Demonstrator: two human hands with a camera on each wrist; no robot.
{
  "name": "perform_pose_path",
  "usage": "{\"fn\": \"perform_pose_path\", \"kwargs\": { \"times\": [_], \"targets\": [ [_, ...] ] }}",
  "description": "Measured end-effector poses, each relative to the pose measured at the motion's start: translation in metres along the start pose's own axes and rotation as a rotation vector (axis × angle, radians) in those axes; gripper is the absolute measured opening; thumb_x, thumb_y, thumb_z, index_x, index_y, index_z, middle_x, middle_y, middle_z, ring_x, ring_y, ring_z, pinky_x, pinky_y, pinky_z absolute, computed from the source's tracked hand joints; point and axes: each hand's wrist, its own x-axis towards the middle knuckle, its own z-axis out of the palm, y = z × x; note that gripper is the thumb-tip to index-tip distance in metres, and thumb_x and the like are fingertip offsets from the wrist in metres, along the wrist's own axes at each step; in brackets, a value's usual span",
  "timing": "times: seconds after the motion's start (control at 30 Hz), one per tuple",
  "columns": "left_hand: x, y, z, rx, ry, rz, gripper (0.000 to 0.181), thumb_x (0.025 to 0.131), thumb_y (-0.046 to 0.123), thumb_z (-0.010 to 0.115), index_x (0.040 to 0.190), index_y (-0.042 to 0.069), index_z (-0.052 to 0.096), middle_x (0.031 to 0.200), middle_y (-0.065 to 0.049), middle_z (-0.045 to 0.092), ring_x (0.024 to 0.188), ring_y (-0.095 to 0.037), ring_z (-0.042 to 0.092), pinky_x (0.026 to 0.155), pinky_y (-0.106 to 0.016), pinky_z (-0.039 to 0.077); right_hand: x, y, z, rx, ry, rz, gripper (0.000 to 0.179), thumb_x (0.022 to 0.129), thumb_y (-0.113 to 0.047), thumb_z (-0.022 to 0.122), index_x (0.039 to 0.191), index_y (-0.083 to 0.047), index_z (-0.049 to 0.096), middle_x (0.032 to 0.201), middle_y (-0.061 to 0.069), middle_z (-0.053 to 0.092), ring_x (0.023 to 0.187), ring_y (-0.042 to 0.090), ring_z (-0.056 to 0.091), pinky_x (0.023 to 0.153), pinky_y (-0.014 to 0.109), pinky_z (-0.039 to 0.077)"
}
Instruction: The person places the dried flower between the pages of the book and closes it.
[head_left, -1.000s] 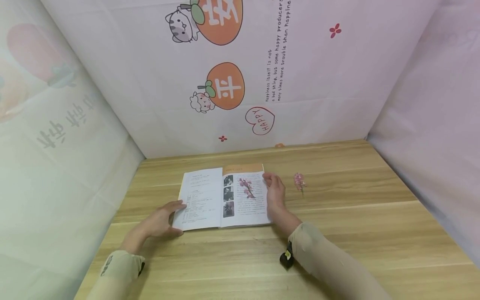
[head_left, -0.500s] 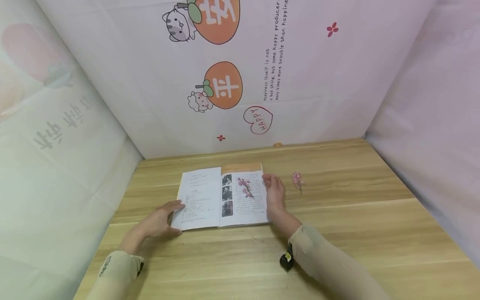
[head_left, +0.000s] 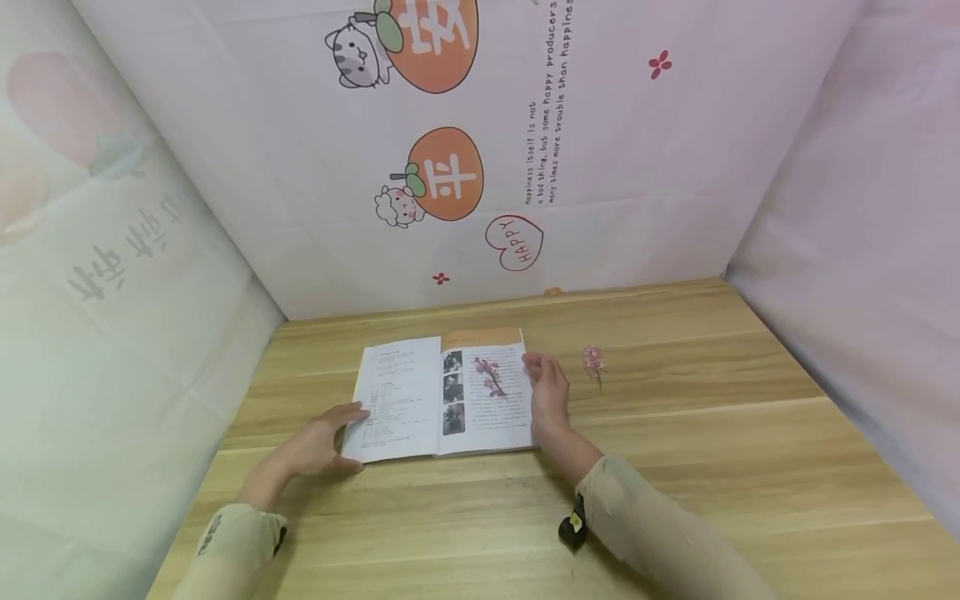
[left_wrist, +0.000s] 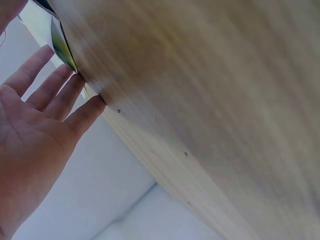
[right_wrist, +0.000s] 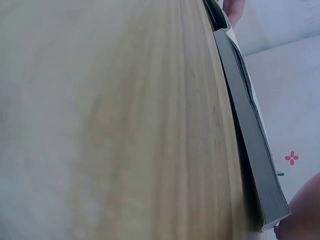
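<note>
An open book [head_left: 397,408] lies on the table, a plain text page on the left and a page with an orange top band and several photos on the right. A pink blossom sprig [head_left: 491,377] rests on the right page. My left hand [head_left: 311,442] is at the book's lower left edge, and in the left wrist view its spread fingers [left_wrist: 57,97] are straight, tips down at the table. My right hand [head_left: 551,396] lies along the book's right edge, fingers loosely bent. From the right wrist, the thick page block [right_wrist: 250,135] shows side-on.
A second pink flower sprig [head_left: 593,363] lies on the wooden table [head_left: 420,533] to the right of my right hand. White printed cloth [head_left: 600,167] hangs behind the table and along both sides. A dark wrist strap [head_left: 574,523] hangs at the right sleeve.
Both hands stay at the book's edges, and the book and sprigs keep their places. Only the head view shifts slightly.
</note>
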Motion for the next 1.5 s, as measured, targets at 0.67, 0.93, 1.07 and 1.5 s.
{"fn": "perform_pose_path", "kwargs": {
  "times": [0.67,0.93,1.07,1.5],
  "targets": [
    [-0.002,-0.002,0.001,-0.007,0.000,-0.017,0.088,0.073,0.033,0.087,0.146,0.006,0.048,0.157,-0.022,0.038,0.142,-0.048,0.039,0.116,-0.061,0.034,-0.011,-0.006,0.001,-0.037,0.008,0.025,0.041,0.107,-0.029,0.029,0.122,-0.006,0.059,0.135,0.006,0.059,0.136,0.022,0.049,0.123,0.035,0.033],
    [-0.001,0.000,0.001,0.002,0.008,-0.006,0.087,0.073,0.032,0.087,0.146,0.005,0.048,0.156,-0.022,0.039,0.141,-0.047,0.040,0.116,-0.060,0.035,-0.017,-0.007,0.001,-0.078,-0.017,0.041,0.041,0.108,-0.032,0.029,0.122,-0.011,0.060,0.139,0.004,0.058,0.140,0.024,0.045,0.126,0.045,0.024],
    [0.000,0.003,0.001,-0.006,0.010,0.004,0.087,0.072,0.031,0.087,0.145,0.005,0.049,0.156,-0.023,0.040,0.141,-0.048,0.039,0.116,-0.061,0.035,-0.019,-0.008,0.000,-0.065,-0.032,0.024,0.041,0.108,-0.030,0.029,0.124,-0.007,0.059,0.139,0.006,0.058,0.139,0.026,0.046,0.126,0.046,0.023],
    [-0.001,0.004,0.000,-0.005,0.009,0.003,0.086,0.072,0.030,0.087,0.145,0.005,0.049,0.155,-0.023,0.040,0.141,-0.047,0.040,0.116,-0.061,0.034,-0.024,-0.013,0.004,-0.057,-0.034,0.004,0.039,0.108,-0.029,0.030,0.122,-0.008,0.061,0.139,0.008,0.060,0.139,0.027,0.048,0.126,0.047,0.023]
  ]
}}
